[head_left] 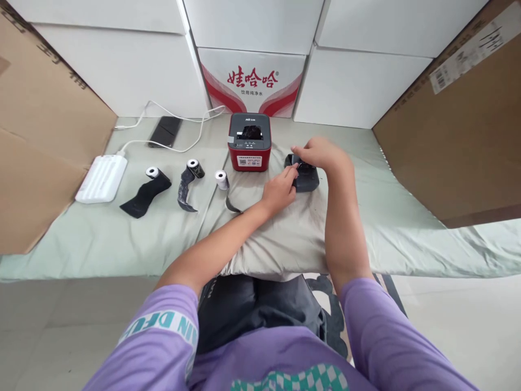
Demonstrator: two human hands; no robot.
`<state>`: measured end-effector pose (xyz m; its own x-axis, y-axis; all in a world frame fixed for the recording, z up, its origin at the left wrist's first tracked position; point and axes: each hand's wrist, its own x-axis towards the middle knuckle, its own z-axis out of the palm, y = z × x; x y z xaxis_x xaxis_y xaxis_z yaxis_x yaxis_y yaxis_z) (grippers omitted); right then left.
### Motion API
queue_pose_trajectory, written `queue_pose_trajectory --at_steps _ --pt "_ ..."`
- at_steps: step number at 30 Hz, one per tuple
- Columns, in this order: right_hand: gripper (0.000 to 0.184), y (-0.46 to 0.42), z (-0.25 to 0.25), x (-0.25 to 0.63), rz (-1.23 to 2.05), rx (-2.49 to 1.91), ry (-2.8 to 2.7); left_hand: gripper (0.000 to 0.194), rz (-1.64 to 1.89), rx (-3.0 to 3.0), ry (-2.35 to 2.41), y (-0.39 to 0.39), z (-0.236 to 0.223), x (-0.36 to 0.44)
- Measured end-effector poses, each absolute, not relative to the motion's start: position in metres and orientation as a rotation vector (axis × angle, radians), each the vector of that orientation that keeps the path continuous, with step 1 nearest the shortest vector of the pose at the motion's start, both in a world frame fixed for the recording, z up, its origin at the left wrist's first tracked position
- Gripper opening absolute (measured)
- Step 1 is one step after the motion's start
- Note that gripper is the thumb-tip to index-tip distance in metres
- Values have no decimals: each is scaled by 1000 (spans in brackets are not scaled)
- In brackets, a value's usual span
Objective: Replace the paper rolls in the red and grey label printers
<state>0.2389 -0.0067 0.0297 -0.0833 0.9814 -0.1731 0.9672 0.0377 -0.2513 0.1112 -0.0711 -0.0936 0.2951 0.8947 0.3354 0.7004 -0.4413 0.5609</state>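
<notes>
A small black boxy device (307, 181) with rounded edges lies on the cloth right of centre. My left hand (281, 189) is closed at its left side, fingertips pressed on the upper edge. From above, my right hand (321, 155) bends over its far end with fingers curled down; the fingers hide much of the top, so what lies beneath them cannot be made out. Just left and behind stands a red and black label printer (249, 142). Nearest to my left arm is a paper roll (222, 180) with a dark strip trailing from it.
Two more rolls with dark strips, a middle roll (195, 168) and a left roll (152, 172), lie leftward. A white power bank (101, 178) has a white cable (171, 147) crossing a dark phone (165, 132). White boxes (252, 81) stand behind; cardboard cartons (459, 119) flank both sides.
</notes>
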Motion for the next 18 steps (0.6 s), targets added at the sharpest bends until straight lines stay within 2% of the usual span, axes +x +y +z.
queue_pose_trajectory --at_steps 8,13,18 --pt "53 -11 31 238 503 -2040 -2263 41 933 2267 1434 -76 -95 113" --pt "41 -13 36 242 555 -1821 -2162 33 889 2153 1521 -80 -47 98" --pt "41 -17 25 213 495 -1512 -1952 19 964 1994 1773 -35 -2 16"
